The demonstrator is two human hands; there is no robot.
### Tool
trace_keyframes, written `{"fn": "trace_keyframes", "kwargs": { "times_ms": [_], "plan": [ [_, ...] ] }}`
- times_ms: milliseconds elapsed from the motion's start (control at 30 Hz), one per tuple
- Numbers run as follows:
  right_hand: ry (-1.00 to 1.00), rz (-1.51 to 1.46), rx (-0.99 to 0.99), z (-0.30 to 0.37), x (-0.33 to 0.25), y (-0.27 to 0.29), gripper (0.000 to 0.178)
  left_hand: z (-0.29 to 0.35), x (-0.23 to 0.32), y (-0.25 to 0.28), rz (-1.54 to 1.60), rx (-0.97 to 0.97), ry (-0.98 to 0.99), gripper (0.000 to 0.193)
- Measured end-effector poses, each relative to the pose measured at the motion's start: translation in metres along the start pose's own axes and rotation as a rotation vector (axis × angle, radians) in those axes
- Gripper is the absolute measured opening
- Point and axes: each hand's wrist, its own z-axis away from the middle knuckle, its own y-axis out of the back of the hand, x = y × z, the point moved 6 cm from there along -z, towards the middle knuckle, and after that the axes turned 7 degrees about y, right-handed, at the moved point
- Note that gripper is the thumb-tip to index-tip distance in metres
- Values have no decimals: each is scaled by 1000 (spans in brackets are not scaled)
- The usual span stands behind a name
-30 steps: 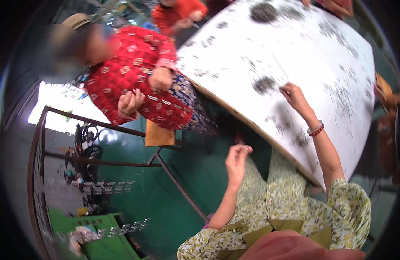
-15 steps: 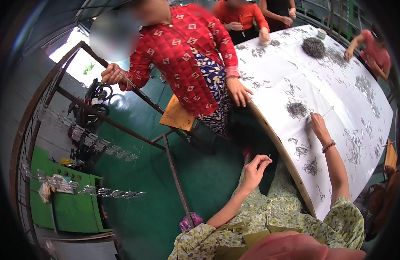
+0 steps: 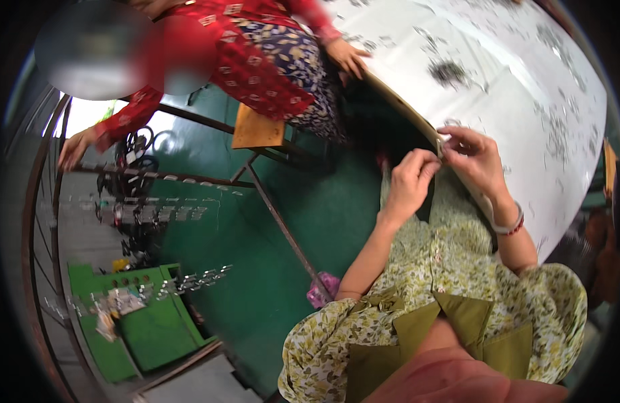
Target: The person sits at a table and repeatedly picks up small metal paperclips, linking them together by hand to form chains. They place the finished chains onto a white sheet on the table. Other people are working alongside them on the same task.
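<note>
**Head view: fingertip hold at centre right of the frame**

Right hand [image 3: 478,161], at centre right, pinches a small pale piece [image 3: 441,144] between thumb and fingers; the tips alone do the holding, probably because so slight a thing suits no palm grip. Left hand [image 3: 407,187], just beside it, has its fingers curled and their tips drawn toward the same spot — whether they close on anything is not discernible. Both hands come together by the edge of a white-topped table [image 3: 508,124], presumably so that the piece stays within close sight. Loose grey wire pieces [image 3: 448,72] lie heaped at upper right, with others scattered on the same top; its pale surface likely makes thin, dark items easier to pick out. At upper centre, a co-worker's hand [image 3: 348,56] rests on the table's edge, perhaps for support. Short metal pieces [image 3: 195,281] appear in rows at lower left — their fastening is too small to make out.
</note>
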Motion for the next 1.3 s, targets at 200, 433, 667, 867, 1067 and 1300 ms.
{"fn": "trace_keyframes", "kwargs": {
  "times_ms": [200,433,667,867,1067,1300],
  "plan": [
    [-81,-242,62,16,29,19,21,8,-24,-22,-49,-123,121,13],
    [-152,-463,276,17,51,61,19,-68,-57,-44,108,-17,384,19],
    [-207,-472,366,33,41,99,18,-198,-93,-136,-645,-112,-227,11],
    [-217,-483,376,45,41,112,19,-220,-131,-180,-1016,-266,-308,12],
    [-227,-368,338,40,33,101,18,-195,-95,-139,-654,-239,-130,9],
    [-162,-344,248,17,25,57,17,-133,8,-31,-363,-81,-96,12]
  ]
}}
